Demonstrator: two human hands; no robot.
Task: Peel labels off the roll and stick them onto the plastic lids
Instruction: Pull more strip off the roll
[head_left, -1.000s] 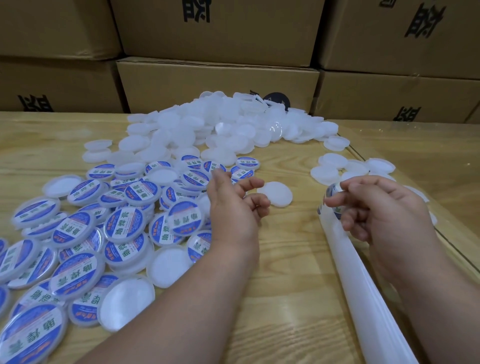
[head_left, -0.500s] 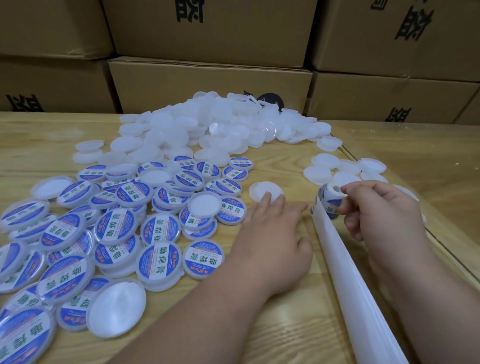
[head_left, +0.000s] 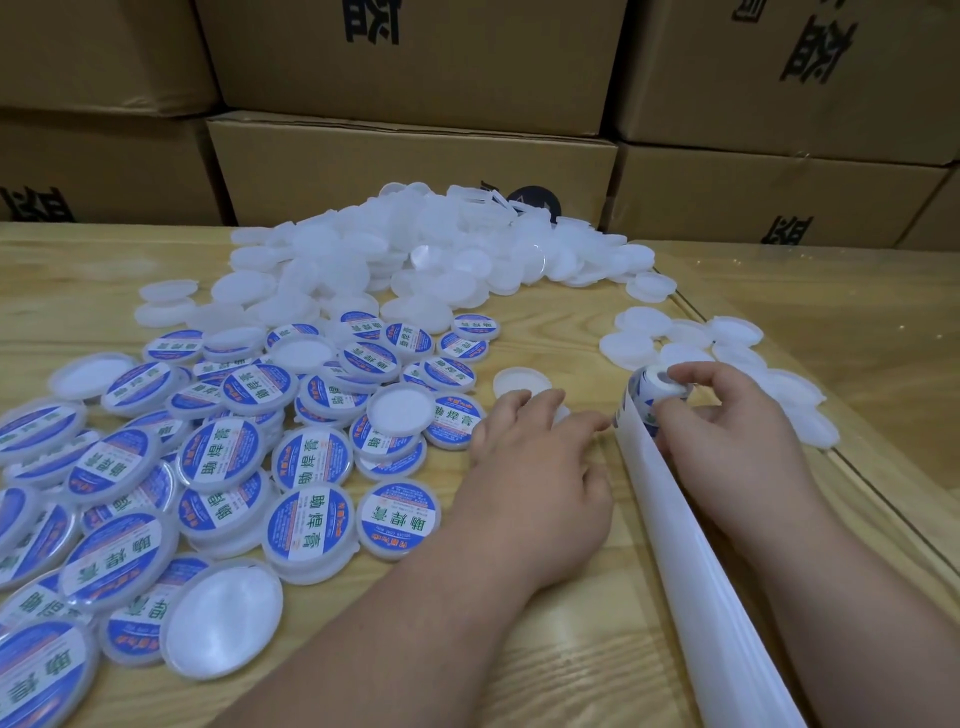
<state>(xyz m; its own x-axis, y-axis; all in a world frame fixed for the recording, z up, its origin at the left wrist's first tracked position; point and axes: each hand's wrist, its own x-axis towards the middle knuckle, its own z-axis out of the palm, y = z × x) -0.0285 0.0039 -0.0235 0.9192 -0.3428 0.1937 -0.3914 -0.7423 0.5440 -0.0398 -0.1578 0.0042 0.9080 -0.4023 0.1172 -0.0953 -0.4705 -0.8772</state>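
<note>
My right hand (head_left: 737, 421) grips a small label roll (head_left: 652, 387) with blue printed labels, right of centre on the wooden table (head_left: 545, 649). A long white backing strip (head_left: 691, 561) trails from the roll toward me. My left hand (head_left: 540, 462) lies palm down with straight fingers, its fingertips over the near edge of a blank white lid (head_left: 519, 382). Several lids with blue labels (head_left: 306, 462) cover the table's left side. A heap of blank white lids (head_left: 426, 254) sits at the back.
A smaller group of blank lids (head_left: 675, 338) lies beyond and right of the roll. Stacked cardboard boxes (head_left: 415, 166) wall off the back. A seam (head_left: 883, 499) in the table top runs diagonally on the right.
My left hand went from raised with curled fingers to flat on the table, reaching forward to the blank lid. The right hand stayed on the roll, turning it slightly.
</note>
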